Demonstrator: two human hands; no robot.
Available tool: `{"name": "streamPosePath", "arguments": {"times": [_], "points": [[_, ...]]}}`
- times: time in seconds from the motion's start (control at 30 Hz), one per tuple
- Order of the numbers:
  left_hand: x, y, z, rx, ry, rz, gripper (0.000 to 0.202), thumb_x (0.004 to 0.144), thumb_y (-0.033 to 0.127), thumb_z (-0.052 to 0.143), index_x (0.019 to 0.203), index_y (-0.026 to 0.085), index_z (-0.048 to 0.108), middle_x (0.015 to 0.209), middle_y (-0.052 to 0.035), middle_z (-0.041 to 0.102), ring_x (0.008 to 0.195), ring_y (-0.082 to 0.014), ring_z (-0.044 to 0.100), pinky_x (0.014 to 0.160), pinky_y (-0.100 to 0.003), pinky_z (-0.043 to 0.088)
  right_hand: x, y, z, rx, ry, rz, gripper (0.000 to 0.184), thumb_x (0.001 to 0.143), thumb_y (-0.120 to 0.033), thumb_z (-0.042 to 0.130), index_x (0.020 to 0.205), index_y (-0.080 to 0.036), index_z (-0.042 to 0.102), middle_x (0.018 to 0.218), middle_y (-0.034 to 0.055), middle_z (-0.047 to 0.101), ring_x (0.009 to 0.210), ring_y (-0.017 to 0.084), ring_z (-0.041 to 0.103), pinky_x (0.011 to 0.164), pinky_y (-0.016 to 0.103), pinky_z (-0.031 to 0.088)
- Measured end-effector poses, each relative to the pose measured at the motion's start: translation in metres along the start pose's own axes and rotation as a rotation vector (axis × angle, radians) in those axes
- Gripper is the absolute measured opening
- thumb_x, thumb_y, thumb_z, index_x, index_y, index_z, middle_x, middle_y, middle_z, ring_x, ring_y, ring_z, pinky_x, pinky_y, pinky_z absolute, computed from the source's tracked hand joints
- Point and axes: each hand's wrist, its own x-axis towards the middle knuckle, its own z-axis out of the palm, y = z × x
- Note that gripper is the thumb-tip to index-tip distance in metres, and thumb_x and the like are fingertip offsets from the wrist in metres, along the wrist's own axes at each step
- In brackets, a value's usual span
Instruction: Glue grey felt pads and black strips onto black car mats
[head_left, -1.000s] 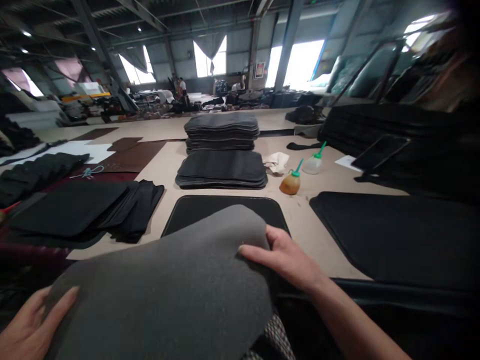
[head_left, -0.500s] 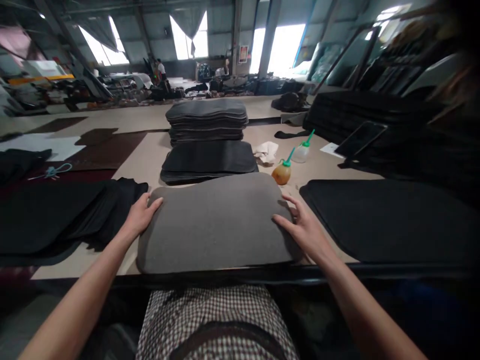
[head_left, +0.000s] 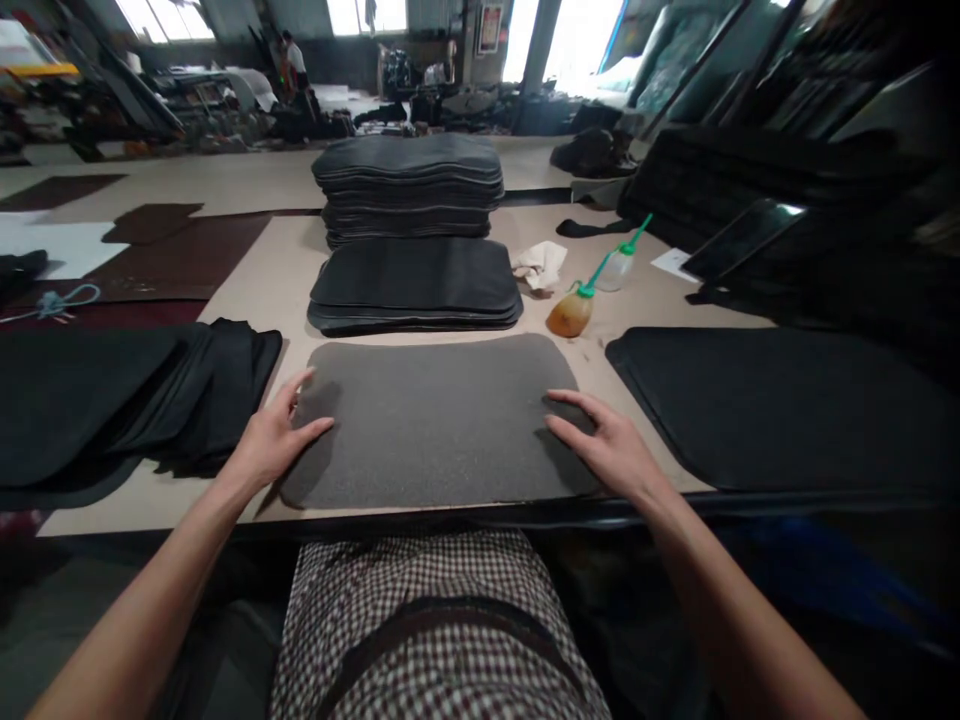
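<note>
A grey flat panel with rounded corners [head_left: 435, 425] lies on the table right in front of me, along the front edge. My left hand [head_left: 277, 435] is at its left end, thumb and fingers apart, with a shadow beneath the thumb. Over the right end hovers my right hand [head_left: 604, 435], its thumb and forefinger spread and holding nothing. Just behind the panel sits a low stack of black panels [head_left: 412, 285]. A taller stack of dark grey panels [head_left: 409, 185] rises behind that one.
Black pieces lie fanned on the left [head_left: 217, 390], and a black panel pile [head_left: 780, 410] is at the right. Two squeeze bottles, one with amber liquid [head_left: 570, 315] and one clear [head_left: 613, 270], stand near a crumpled cloth [head_left: 540, 265]. A person [head_left: 294, 62] is far back.
The grey panel, formerly bowed up between both hands, now lies flat on the table. Both hands have loosened from its ends. The view has tilted downward.
</note>
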Motion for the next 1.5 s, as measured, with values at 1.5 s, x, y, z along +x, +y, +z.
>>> {"name": "streamPosePath", "arguments": {"times": [1.5], "points": [[-0.002, -0.007, 0.006, -0.016, 0.096, 0.122, 0.048, 0.083, 0.052, 0.069, 0.123, 0.026, 0.066, 0.126, -0.0048, 0.068, 0.115, -0.0247, 0.063, 0.107, -0.038, 0.044, -0.01, 0.004, 0.009, -0.121, 0.071, -0.261, 0.044, 0.09, -0.041, 0.063, 0.132, -0.026, 0.057, 0.125, 0.0073, 0.065, 0.116, 0.027, 0.062, 0.102, 0.044, 0.049]]}}
